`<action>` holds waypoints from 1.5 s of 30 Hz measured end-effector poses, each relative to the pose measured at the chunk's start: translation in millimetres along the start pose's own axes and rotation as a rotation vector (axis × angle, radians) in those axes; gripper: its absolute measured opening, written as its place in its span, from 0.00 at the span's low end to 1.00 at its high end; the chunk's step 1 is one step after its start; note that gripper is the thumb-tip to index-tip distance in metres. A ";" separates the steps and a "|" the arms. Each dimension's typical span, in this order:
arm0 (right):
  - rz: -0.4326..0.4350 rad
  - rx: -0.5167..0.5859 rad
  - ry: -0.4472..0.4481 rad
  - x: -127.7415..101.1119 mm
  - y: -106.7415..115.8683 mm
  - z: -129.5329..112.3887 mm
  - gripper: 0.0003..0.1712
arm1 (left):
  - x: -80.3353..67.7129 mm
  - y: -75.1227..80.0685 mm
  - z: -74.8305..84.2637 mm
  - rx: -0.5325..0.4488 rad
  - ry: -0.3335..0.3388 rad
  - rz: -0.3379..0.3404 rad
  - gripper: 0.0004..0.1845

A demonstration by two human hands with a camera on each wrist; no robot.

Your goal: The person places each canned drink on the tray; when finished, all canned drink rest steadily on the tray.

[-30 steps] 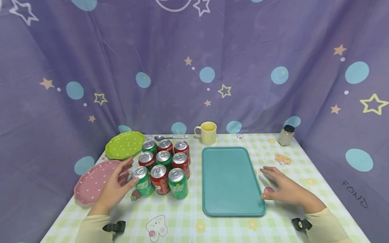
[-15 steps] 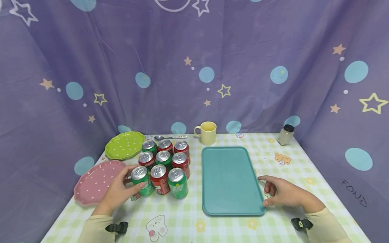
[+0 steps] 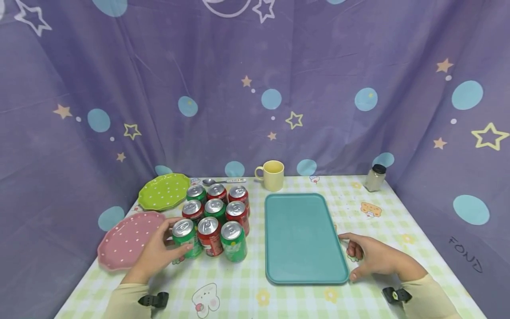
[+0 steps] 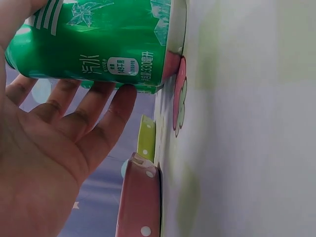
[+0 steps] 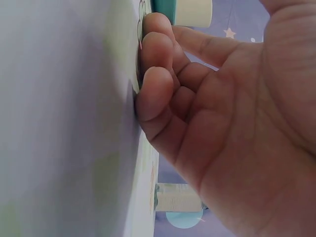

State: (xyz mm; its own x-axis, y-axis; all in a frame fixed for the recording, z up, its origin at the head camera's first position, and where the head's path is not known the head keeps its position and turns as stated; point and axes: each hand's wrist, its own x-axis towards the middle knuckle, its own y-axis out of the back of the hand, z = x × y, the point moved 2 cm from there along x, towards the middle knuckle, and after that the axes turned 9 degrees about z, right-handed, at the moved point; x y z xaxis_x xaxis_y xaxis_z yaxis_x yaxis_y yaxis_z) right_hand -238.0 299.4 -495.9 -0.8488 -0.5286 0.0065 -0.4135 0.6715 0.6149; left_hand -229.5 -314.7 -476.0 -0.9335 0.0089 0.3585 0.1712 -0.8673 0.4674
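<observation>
In the head view my left hand (image 3: 156,254) curls round a green soda can (image 3: 186,240) at the front left of a block of cans. Its thumb lies across the can's front and its fingers go behind it, as the left wrist view shows with the same soda can (image 4: 98,44). The can stands upright on the table. Beside it stand a red can (image 3: 210,239) and another green can (image 3: 233,243). My right hand (image 3: 372,254) is by the right edge of a teal tray (image 3: 304,239). Its index finger reaches the rim, its thumb is apart, and the other fingers bend inward (image 5: 158,94).
More red and green cans (image 3: 215,208) stand behind the front row. To the left lie a pink dotted plate (image 3: 129,239) and a green dotted plate (image 3: 164,191). A spoon (image 3: 223,181), a yellow mug (image 3: 273,176) and a black-lidded jar (image 3: 375,178) are at the back.
My left hand has moved right and closed round the front-left green can. My right hand has lowered to the tray's edge, and its thumb has moved off the rim.
</observation>
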 end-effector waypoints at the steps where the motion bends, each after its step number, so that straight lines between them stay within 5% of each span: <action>1: 0.001 0.000 -0.005 0.1 -0.1 -0.3 0.64 | 0.0 -0.3 -0.3 -0.010 0.005 -0.001 0.41; 20: 0.007 0.005 0.008 -0.8 -1.4 0.4 0.61 | -3.1 -0.9 5.1 0.003 0.004 0.043 0.40; 30: -0.005 0.011 -0.001 0.4 -0.5 2.2 0.62 | -5.3 16.1 12.8 0.020 -0.030 0.165 0.40; 40: -0.002 0.011 0.015 -1.2 0.4 4.1 0.62 | -3.3 24.3 63.1 -0.053 -0.111 0.370 0.42; 45: 0.000 0.007 0.016 -1.5 -0.3 3.7 0.62 | 2.7 12.9 104.6 -0.159 -0.175 0.383 0.42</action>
State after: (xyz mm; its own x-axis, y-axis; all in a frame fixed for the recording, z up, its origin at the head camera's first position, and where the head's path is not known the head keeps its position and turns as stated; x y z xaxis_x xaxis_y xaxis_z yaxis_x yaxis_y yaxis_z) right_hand -237.8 301.9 -498.9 -0.8435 -0.5368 0.0197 -0.4155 0.6752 0.6094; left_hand -196.8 -273.8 -384.5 -0.7423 -0.2559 0.6193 0.4312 -0.8898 0.1491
